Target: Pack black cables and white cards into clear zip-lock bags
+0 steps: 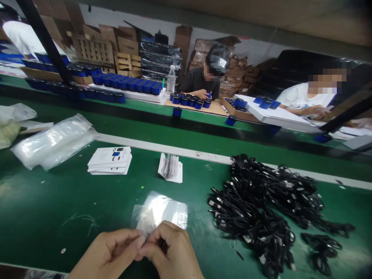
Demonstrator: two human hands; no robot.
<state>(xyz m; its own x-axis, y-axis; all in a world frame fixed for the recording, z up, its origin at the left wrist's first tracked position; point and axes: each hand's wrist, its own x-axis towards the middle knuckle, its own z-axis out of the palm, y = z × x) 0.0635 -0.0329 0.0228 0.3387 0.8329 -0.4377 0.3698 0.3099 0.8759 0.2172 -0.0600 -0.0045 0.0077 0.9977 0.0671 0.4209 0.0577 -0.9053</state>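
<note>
Close to the bench's near edge, my left hand [112, 252] and my right hand [171, 250] meet, thumbs and fingers pinched on the edge of a clear plastic bag [145, 221]. More clear bags [167, 207] lie flat on the green surface just beyond. Past them stands a small bundle of folded leaflets [171, 168], partly fanned. Left of it is a stack of white printed cards [109, 161]. To the right of my hands spreads a large heap of black USB cables [255, 209]. My fingers hide part of the held bag.
A larger pack of clear bags [55, 141] lies at the left. A pale strip [174, 149] crosses the green bench. Beyond it are rows of blue round containers [128, 83], a plastic bottle [171, 79] and co-workers at the far side. A loose cable bundle [321, 248] sits at the right.
</note>
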